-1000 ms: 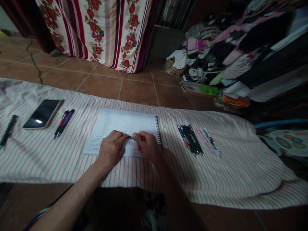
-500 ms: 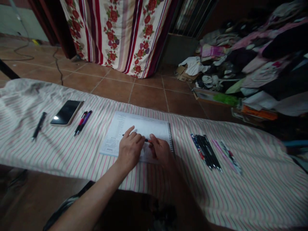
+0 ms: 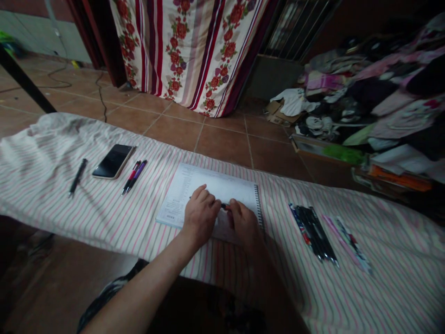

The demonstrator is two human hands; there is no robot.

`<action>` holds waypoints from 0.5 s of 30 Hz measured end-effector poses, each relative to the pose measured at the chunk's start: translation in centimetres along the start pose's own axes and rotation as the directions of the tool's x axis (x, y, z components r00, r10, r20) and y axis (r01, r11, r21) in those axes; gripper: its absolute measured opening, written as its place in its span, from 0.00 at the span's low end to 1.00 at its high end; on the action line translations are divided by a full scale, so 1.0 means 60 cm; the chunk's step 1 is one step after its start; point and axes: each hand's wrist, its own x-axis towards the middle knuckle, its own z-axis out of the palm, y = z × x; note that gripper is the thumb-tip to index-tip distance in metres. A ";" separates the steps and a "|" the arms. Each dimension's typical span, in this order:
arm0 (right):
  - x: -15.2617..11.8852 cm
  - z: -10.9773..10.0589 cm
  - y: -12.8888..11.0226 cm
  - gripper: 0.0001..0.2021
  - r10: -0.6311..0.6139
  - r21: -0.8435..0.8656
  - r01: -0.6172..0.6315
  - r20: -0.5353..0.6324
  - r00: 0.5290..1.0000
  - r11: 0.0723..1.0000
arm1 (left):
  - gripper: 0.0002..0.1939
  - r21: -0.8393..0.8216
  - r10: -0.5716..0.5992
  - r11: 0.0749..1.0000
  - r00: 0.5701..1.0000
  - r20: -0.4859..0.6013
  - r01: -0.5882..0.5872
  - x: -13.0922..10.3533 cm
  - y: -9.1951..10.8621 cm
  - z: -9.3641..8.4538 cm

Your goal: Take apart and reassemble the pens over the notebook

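Your left hand (image 3: 200, 214) and right hand (image 3: 245, 222) meet over the spiral notebook (image 3: 194, 190), which lies open on the striped cloth (image 3: 104, 218) covering the bench. Between them you hold a dark pen (image 3: 223, 205): the fingers of both hands are closed on it, left from one end, right from the other, and only a short stretch of the barrel shows in the gap just above the page. To your left on the cloth lie two pens side by side (image 3: 134, 176), then a phone (image 3: 113, 161) face up, then a single black pen (image 3: 77, 176) further out, all well apart from your hands. To your right a bundle of dark pens (image 3: 314, 232) rests beside a few lighter ones (image 3: 347, 243). Beyond the bench are the tiled floor (image 3: 222, 139), a flowered curtain (image 3: 194, 46) and a heap of clothes (image 3: 365, 97).
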 end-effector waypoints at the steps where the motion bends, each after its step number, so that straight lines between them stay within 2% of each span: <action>1: 0.001 0.002 -0.001 0.25 -0.025 0.001 0.025 -0.017 1.000 1.000 | 0.08 -0.006 -0.008 1.000 1.000 -0.012 0.008 0.000 -0.002 0.001; 5: 0.005 0.007 -0.001 0.19 -0.043 -0.003 0.042 -0.055 0.998 0.999 | 0.09 -0.008 -0.015 1.000 1.000 -0.015 0.015 -0.003 -0.011 -0.003; 10: 0.001 0.004 0.000 0.13 -0.134 0.014 0.133 0.114 0.984 0.991 | 0.09 -0.024 -0.041 0.999 0.998 0.046 0.043 0.000 -0.022 -0.020; 15: -0.005 -0.002 -0.009 0.13 -0.174 -0.119 0.191 0.140 0.975 0.974 | 0.11 -0.072 0.026 0.997 1.000 0.004 -0.026 0.001 -0.023 -0.026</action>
